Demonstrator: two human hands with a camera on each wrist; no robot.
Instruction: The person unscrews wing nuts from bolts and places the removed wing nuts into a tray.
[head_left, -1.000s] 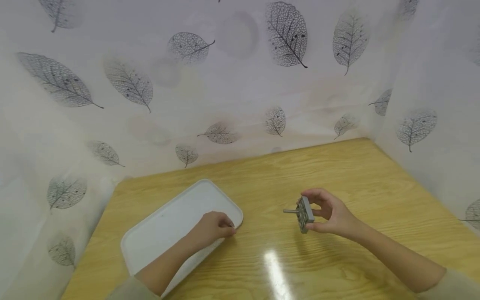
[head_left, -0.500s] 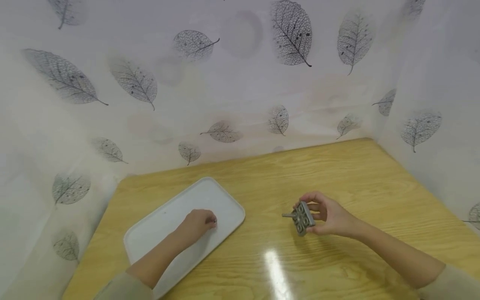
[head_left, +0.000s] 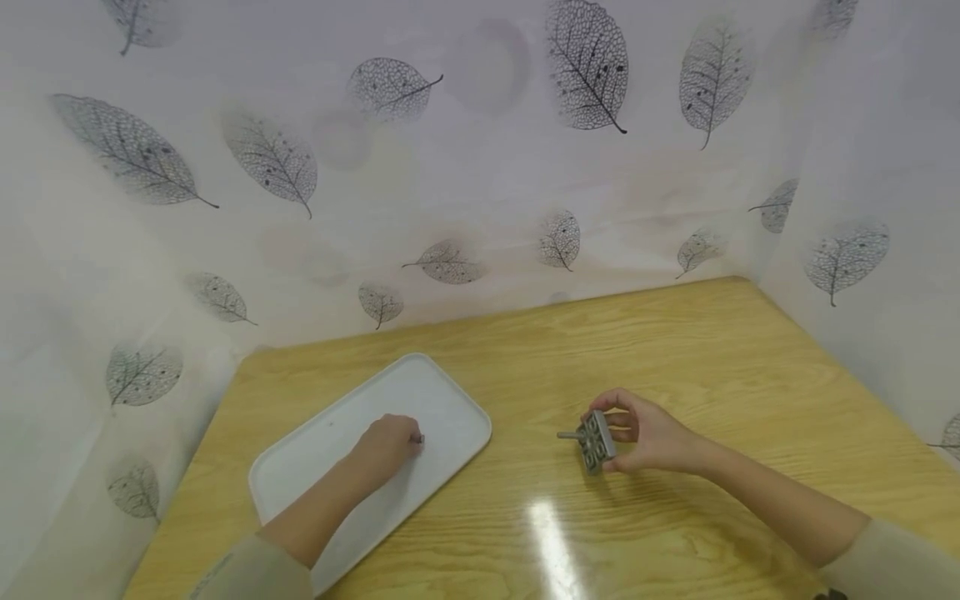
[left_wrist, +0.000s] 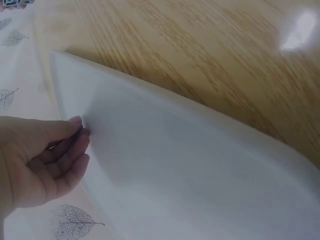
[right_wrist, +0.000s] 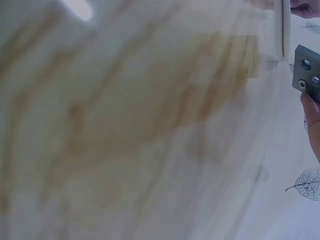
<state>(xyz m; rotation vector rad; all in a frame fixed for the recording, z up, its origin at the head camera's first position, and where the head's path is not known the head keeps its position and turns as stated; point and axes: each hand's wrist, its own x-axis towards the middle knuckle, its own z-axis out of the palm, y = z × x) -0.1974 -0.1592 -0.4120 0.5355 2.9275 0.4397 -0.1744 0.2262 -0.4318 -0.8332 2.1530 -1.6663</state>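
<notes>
My right hand (head_left: 651, 435) grips a square grey metal block (head_left: 597, 443) by its edges, above the table. A thin rod (head_left: 568, 436) sticks out of its face toward the left. Round holes in the block (right_wrist: 306, 64) show in the right wrist view, with a fingertip against it. Over the white tray (head_left: 446, 408) is my left hand (head_left: 382, 448), pinching a small grey metal piece (head_left: 422, 439) that shows just past the fingers. In the left wrist view the left hand (left_wrist: 47, 162) has thumb and fingertips together, and the piece is mostly hidden.
The tray lies slanted on the left part of the wood-grain table (head_left: 525, 383). A tiny dark speck (head_left: 331, 424) is on it. Leaf-printed white sheeting (head_left: 480, 183) closes off the back and sides. Light glares off the table (head_left: 553, 550) near the front.
My left hand has moved left from the tray's right edge to over its middle. The right hand has shifted slightly left and down, turning the block's patterned face more into view.
</notes>
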